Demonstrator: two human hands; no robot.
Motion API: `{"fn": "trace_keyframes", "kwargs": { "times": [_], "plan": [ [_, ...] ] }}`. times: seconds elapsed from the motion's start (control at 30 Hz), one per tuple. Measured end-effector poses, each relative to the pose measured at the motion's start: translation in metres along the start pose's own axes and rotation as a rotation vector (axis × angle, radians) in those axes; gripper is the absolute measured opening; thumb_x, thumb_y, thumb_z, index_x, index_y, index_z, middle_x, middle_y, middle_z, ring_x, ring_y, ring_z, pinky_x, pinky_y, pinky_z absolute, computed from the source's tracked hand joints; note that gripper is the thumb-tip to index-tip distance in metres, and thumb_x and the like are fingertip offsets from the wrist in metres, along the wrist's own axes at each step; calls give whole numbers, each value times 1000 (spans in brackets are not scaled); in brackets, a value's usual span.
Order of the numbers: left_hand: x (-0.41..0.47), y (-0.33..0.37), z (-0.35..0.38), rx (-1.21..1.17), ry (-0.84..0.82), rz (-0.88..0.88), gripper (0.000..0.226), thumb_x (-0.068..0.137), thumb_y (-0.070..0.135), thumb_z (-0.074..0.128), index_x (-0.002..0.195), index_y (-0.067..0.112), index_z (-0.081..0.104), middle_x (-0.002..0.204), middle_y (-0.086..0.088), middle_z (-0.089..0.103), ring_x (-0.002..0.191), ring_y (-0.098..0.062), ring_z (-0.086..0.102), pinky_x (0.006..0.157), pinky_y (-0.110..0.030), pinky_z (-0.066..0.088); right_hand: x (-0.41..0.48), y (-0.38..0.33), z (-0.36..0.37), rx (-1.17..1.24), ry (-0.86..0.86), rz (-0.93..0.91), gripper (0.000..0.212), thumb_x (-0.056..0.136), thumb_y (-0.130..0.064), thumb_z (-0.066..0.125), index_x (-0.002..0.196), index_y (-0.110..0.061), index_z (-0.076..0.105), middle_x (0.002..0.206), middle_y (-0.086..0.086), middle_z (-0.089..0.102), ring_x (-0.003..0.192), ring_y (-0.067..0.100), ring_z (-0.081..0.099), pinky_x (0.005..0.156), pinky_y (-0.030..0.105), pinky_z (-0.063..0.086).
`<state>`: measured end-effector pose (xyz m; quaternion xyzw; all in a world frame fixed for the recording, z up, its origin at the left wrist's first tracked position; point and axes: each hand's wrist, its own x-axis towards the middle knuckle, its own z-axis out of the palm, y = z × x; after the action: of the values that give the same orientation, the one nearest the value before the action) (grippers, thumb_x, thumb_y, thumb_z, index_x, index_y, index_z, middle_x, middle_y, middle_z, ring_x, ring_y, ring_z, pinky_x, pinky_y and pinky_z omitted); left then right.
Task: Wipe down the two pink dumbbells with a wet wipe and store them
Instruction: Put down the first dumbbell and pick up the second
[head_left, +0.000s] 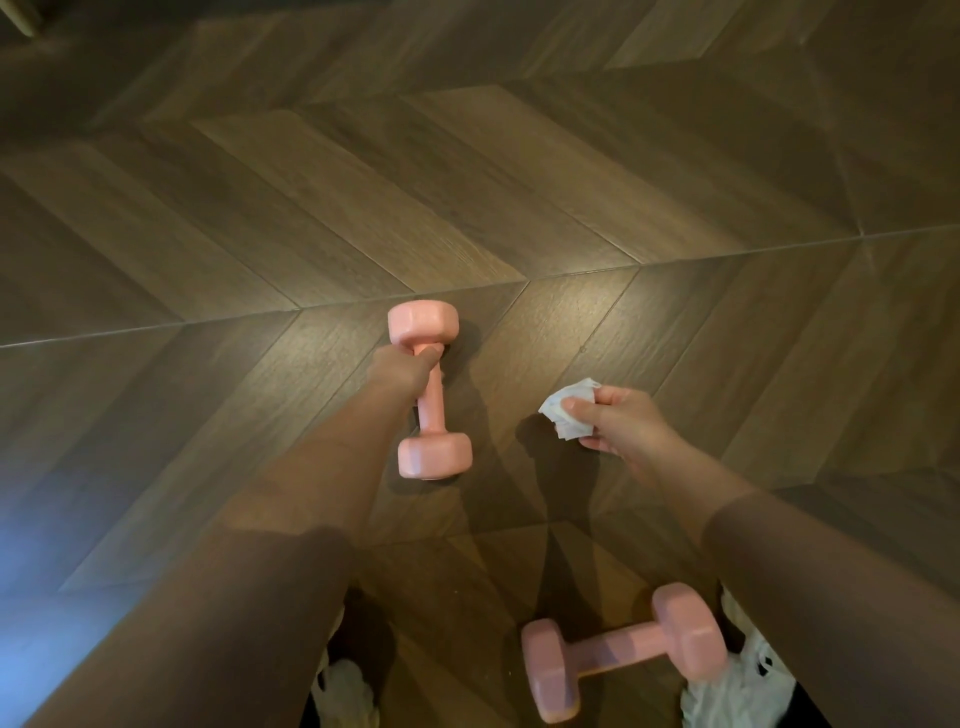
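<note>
Left hand curled round the handle of the far dumbbell, close under one head; right hand pinching a crumpled wet wipe. Gripped that off-centre, it may tip and bang the floor. The second dumbbell lies by the shoes.

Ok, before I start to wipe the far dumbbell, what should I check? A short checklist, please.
1. Left grip holds the far pink dumbbell by its handle: ok.
2. Right grip holds the wet wipe: ok.
3. Wipe touches that dumbbell: not ok, they are apart.
4. Wipe wet enough: cannot tell.
5. Second pink dumbbell lies on the wooden floor, apart from the first: ok.
</note>
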<state>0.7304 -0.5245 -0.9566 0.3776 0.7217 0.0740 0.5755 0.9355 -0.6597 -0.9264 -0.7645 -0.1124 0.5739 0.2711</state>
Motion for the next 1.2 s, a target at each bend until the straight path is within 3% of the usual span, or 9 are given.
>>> {"fn": "trace_keyframes", "kwargs": {
  "times": [0.2, 0.43, 0.53, 0.67, 0.73, 0.83, 1.0, 1.1, 1.2],
  "plan": [
    [-3, -3, -7, -75, -22, -7, 12, 101, 17, 57, 105, 6, 56, 78, -10, 64, 65, -20, 62, 59, -29, 54, 0, 1, 3, -5, 0, 6, 30, 93, -15, 67, 121, -6, 65, 118, 10, 68, 108, 22, 65, 84, 28, 55],
    [-2, -2, -8, -35, -38, -12, 13, 101, 22, 58, 92, 13, 57, 79, -9, 67, 68, -21, 66, 77, -38, 57, 2, 0, 5, -11, 8, 11, 30, 93, -15, 67, 121, -5, 65, 119, 11, 67, 109, 22, 65, 86, 29, 55],
    [-4, -2, -8, -8, -21, -12, 16, 100, 24, 59, 89, 12, 58, 90, -14, 70, 87, -31, 69, 94, -47, 55, 2, 1, 4, -33, 8, 12, 33, 93, -15, 67, 123, -4, 64, 120, 11, 67, 110, 23, 65, 83, 27, 55],
    [-18, -2, -8, 267, 48, 12, 35, 99, 35, 58, 117, 6, 61, 120, -17, 63, 106, -32, 61, 86, -38, 47, -7, 3, -10, -75, 9, -7, 29, 92, -18, 68, 119, -6, 66, 109, 7, 69, 96, 17, 66, 69, 19, 53],
    [-39, -7, -5, 421, 181, 64, 51, 96, 37, 62, 134, 4, 52, 132, -17, 55, 118, -34, 55, 88, -39, 44, -17, 8, -21, -87, 30, -5, 25, 92, -17, 68, 116, -7, 68, 109, 9, 70, 95, 19, 67, 78, 26, 56],
    [-84, -23, 9, 490, 294, 322, 53, 92, 31, 67, 136, 11, 48, 133, -14, 50, 121, -34, 54, 101, -50, 46, -34, 20, -36, -104, 61, 10, 26, 93, -15, 67, 117, -5, 67, 116, 15, 69, 107, 27, 67, 92, 36, 55],
    [-148, -62, 67, 658, -221, 517, 30, 94, 28, 66, 121, 17, 59, 116, 0, 57, 106, -18, 58, 87, -32, 49, -65, 39, -63, -143, 87, 91, 30, 95, -9, 62, 124, 1, 62, 124, 22, 63, 109, 31, 64, 90, 38, 53],
    [-169, -96, 96, 791, -484, 472, 31, 95, 32, 63, 123, 21, 57, 118, 0, 57, 100, -13, 56, 80, -30, 49, -76, 57, -77, -179, 108, 121, 30, 95, -8, 62, 124, 0, 62, 123, 21, 63, 112, 31, 63, 93, 39, 53],
    [-177, -123, 117, 855, -610, 396, 40, 95, 39, 61, 129, 20, 53, 120, 1, 59, 104, -15, 58, 87, -35, 52, -76, 74, -86, -183, 117, 127, 30, 95, -6, 61, 124, 2, 63, 124, 23, 63, 115, 33, 61, 95, 41, 52]
  ]
}}
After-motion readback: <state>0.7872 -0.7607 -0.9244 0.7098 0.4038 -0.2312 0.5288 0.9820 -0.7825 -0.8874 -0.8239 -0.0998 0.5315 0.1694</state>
